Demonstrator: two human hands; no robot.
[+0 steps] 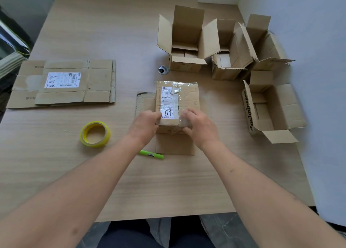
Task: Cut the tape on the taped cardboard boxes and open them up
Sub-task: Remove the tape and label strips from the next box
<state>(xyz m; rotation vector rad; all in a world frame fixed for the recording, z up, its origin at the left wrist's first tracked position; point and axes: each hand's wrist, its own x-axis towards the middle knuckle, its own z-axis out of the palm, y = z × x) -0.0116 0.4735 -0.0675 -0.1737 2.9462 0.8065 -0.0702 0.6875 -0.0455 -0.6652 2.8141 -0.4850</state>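
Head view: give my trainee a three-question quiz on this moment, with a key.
1. True or false: the green cutter is in a hand.
2. Which lies left of the taped box? A) yellow tape roll B) open boxes
3. What do the left hand and right hand grip?

Key: 1 false, it lies on the table. 2 A. 3 the taped box's near end.

Yellow tape roll point(95, 133) on the wooden table point(112, 32), metal grommet point(163, 69) farther back.
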